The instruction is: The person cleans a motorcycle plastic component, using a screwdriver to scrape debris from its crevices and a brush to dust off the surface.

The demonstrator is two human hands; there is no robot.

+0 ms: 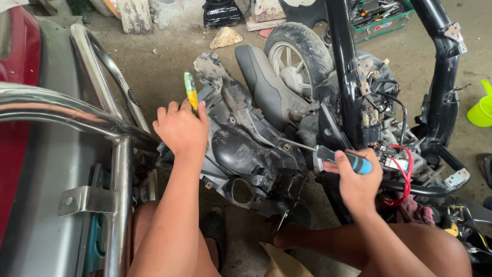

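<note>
My left hand (180, 129) grips a tool with a green and yellow handle (190, 91) that sticks up above my fist, at the left edge of a dirty black plastic scooter panel (246, 149). A screwdriver with a blue and black handle (344, 159) is held in my right hand (357, 179). Its metal shaft (296, 144) points left onto the panel's upper right part. The panel lies between my knees, against the stripped scooter frame (344, 66).
A chrome rack (110, 131) on a grey and red vehicle fills the left. Behind the panel lie a grey seat (264, 84) and a wheel (300, 54). Red wiring (405, 172) hangs by my right hand. A green tool case (382, 18) and a lime jug (482, 107) stand farther off.
</note>
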